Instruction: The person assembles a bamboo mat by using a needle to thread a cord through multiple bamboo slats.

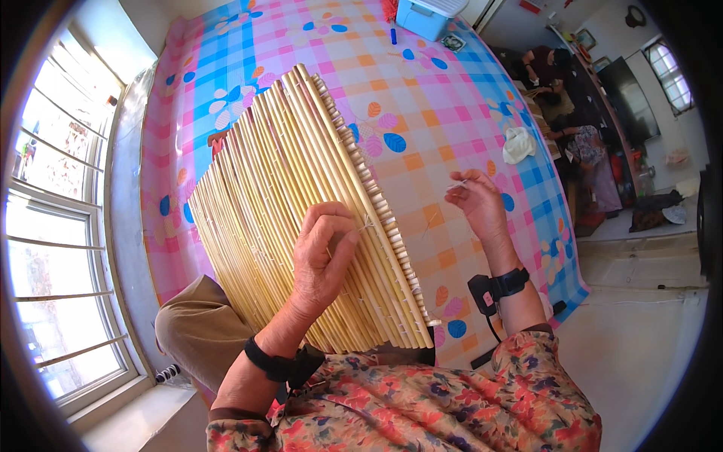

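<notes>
A stiff mat of pale yellow reed sticks (256,173), bound side by side with white thread, lies across my lap and the sheet in front of me. My left hand (325,252) rests on its right part, fingers curled in toward the thumb beside a small white thread knot (367,223). What those fingers pinch, if anything, is hidden. Raised off to the right of the mat, my right hand (476,202) is closed in a pinch on a thin whitish thread (456,185). Row upon row of stick ends (376,203) shows under the mat's right edge.
A checked, flower-printed sheet (452,226) spreads beneath everything. A white cloth (519,145) lies on it at the right; a light blue box (424,19) stands at the far end. A barred window (60,226) is on the left. Two people (584,143) sit at the far right.
</notes>
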The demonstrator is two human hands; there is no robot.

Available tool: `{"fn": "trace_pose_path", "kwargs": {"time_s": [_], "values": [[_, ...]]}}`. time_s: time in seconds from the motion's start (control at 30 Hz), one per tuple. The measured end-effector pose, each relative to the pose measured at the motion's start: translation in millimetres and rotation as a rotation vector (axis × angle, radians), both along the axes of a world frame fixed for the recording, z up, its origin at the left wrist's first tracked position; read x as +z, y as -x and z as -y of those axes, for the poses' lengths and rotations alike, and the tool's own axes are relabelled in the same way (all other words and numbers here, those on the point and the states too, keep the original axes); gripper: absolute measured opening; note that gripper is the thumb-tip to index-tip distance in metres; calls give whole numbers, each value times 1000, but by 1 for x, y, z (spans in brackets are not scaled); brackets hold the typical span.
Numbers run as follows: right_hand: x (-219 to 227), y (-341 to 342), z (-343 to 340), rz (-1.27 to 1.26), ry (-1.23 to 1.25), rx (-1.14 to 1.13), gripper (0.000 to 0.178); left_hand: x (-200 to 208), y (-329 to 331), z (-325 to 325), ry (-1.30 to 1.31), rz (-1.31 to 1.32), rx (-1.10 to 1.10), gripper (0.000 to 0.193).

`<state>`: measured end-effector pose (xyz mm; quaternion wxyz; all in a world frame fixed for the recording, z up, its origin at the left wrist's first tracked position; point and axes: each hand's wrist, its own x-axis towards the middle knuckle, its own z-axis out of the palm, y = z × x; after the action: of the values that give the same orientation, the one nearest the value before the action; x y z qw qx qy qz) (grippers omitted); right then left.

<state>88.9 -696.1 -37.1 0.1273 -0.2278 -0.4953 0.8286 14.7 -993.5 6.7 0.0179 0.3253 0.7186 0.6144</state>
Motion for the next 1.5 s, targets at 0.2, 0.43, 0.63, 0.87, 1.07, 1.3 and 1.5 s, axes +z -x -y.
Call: {"fn": "trace_pose_path", "kwargs": {"time_s": [0.2,0.43,0.63,0.87,1.07,1.3,1.5], "values": [[36,10,45,-152,-725,256,37,2,-1,1,18,34,-16,7],[40,25,97,-2,-281,578,52,1,2,0,28,-74,9,10],[34,25,92,2,-638,609,10,-1,0,-3,-2,36,7,12],[14,33,95,145,-293,580,14,-6,0,-2,27,-38,-1,12],[3,22,78,194,-266,622,17,-5,3,-2,43,-45,18,22],[23,20,66,-153,88,356,20,5,2,0,99,14,0,36],[24,37,91,-289,502,149,18,9,9,-4,236,-298,-1,39]]}}
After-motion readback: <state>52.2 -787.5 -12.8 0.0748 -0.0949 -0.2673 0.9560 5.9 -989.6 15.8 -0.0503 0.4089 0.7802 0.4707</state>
